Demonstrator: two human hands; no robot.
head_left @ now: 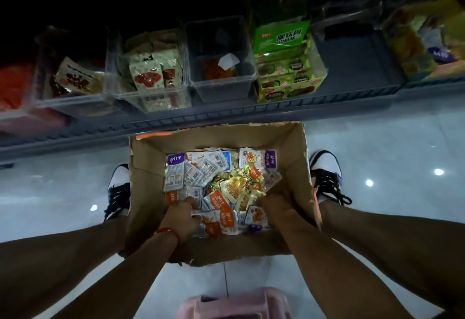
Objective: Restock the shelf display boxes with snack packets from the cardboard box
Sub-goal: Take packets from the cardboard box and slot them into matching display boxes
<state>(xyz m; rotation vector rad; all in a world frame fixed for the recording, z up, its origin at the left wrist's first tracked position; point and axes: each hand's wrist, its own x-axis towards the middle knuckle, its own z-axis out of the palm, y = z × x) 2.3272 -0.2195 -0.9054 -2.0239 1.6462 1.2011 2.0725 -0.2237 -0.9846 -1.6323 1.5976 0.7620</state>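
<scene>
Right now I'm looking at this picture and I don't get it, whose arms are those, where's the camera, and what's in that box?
There is no machine here. The single picture comes from a wide-angle camera worn on a person's head, looking down at their own arms, legs and shoes.

Between the feet, on the pale tiled floor, stands an open cardboard box filled with small snack packets, mostly orange, white, purple and yellow.

Both hands are down inside it. The left hand has its fingers curled into the packets; the right hand rests among them by the yellow ones. Whether either has a firm grip on a packet is hidden.

Above is a low shelf with clear bins and a green display box, partly stocked.
</scene>
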